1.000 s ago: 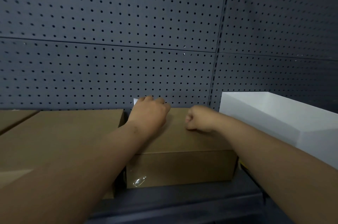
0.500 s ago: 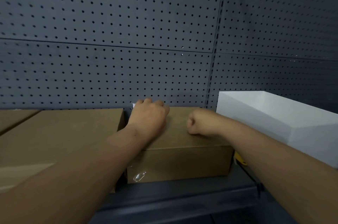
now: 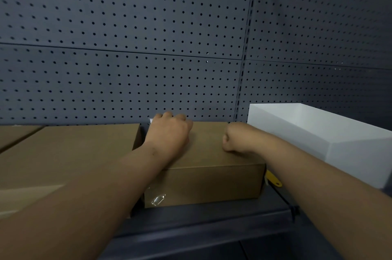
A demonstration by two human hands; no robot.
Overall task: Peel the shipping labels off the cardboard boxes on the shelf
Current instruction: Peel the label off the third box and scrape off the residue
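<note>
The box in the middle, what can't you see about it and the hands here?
- Head view: most of the white label sits behind the left hand; only a corner shows.
- Left fingers curl over the far edge of the middle box, so their grip is hidden.
- Right hand is a closed fist; anything inside is hidden.
- Yellow object is mostly covered by the right forearm.
- Left box is cut off by the picture's edge.

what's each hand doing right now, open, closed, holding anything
Left hand: curled over the far edge of the middle cardboard box, by a white label corner; grip hidden, cannot tell.
Right hand: closed fist on the box top, nothing visibly held.
</note>
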